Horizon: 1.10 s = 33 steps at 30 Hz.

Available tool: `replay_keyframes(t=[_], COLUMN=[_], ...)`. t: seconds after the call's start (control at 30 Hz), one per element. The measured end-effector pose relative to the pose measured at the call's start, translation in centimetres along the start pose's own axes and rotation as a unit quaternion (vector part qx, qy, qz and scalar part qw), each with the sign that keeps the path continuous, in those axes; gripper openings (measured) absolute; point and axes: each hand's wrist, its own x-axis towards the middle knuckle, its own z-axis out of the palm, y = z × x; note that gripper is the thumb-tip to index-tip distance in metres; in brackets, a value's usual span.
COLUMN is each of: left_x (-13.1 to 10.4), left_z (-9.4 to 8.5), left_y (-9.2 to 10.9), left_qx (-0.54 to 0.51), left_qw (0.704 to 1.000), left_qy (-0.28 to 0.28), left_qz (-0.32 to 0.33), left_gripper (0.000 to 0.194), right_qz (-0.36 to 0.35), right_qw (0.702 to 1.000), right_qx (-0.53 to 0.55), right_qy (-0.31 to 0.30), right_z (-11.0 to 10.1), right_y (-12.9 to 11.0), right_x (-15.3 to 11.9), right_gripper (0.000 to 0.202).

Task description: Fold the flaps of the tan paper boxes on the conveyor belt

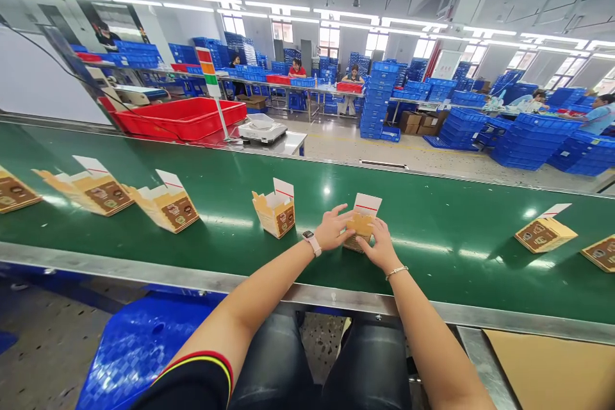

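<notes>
Seven brown-and-cream printed cartons stand in one row, left to right: one cut by the left edge, two tilted in view with raised flaps, one open-topped carton, the handled carton, and two at the right, the last cut off by the border. One red bin, one striped signal post and one scale stand beyond the row.

Surface: green conveyor belt, glossy, bordered on the near side by a metal rail. Below the rail lie a blue plastic stool at left and a tan cardboard sheet at right. Room: a large workshop with strip lights, co-workers seated at far tables, and stacked blue crates.

Left hand: arm extended forward, watch on the wrist, fingers apart, tips at the left side of the handled carton. Right hand: bracelet on the wrist, thumb across the front, fingers at the upper right edge. The handled carton rests between both hands, white flap upright behind its orange flap. Whether either hand is clamped cannot be told.
</notes>
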Motion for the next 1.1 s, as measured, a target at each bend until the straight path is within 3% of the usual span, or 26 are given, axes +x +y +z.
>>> replay_keyframes(t=[0.07,0.13,0.27,0.37,0.43,0.57,0.67,0.73,0.8,0.87,0.9,0.93,1.0,1.03,1.1], left_x=[0.6,1.5,3.2,3.9,4.2,5.4,6.2,5.6,3.7,0.7,-0.9,-2.4,-4.8,-5.5,-6.2], left_z=[0.7,1.3,2.5,2.7,2.6,2.7,3.0,2.8,2.0,0.7,-0.2,-1.1,-3.0,-3.8,-4.7], left_y=[0.8,1.6,2.9,3.5,3.9,5.0,6.6,7.6,7.9,6.9,5.8,4.4,1.2,-0.4,-3.1], left_qx=[-0.023,-0.125,-0.304,-0.413,-0.466,-0.473,-0.466,-0.451,-0.406,-0.315,-0.263,-0.218,-0.166,-0.158,-0.163], left_qw=[1.0,0.989,0.913,0.847,0.81,0.802,0.808,0.818,0.856,0.892,0.891,0.873,0.819,0.803,0.839], left_qy=[0.009,0.046,0.143,0.102,0.053,0.011,0.022,0.053,0.128,0.26,0.339,0.414,0.516,0.528,0.461], left_qz=[-0.008,-0.069,-0.233,-0.319,-0.352,-0.363,-0.361,-0.352,-0.295,-0.192,-0.148,-0.135,-0.19,-0.228,-0.241], left_gripper=[0.029,0.02,0.013,0.029,0.026,0.019,0.021,0.024,0.028,0.031,0.031,0.031,0.039,0.042,0.048], right_qz=[0.061,0.116,0.183,0.226,0.251,0.292,0.294,0.285,0.247,0.146,0.069,0.001,-0.09,-0.111,-0.12], right_qw=[0.996,0.986,0.965,0.95,0.942,0.931,0.93,0.927,0.925,0.926,0.929,0.935,0.961,0.975,0.991], right_qx=[0.044,0.074,0.096,0.125,0.141,0.143,0.121,0.098,0.047,-0.037,-0.078,-0.097,-0.08,-0.058,-0.014], right_qy=[0.048,0.098,0.162,0.174,0.171,0.167,0.186,0.223,0.286,0.347,0.354,0.341,0.248,0.185,0.056], right_z=[0.5,0.9,1.2,1.0,0.7,-0.1,-1.2,-2.2,-2.9,-2.9,-2.5,-1.9,0.2,1.4,4.3], right_y=[0.3,0.6,1.9,3.0,3.5,4.2,4.0,3.1,1.4,-1.0,-2.2,-3.4,-5.2,-5.7,-5.8], right_x=[0.4,0.7,0.8,0.7,0.8,1.2,1.2,0.7,-0.3,-1.6,-2.2,-2.6,-2.7,-2.4,-1.2], right_gripper=[0.029,0.032,0.027,0.022,0.024,0.026,0.027,0.03,0.039,0.045,0.046,0.046,0.045,0.045,0.049])
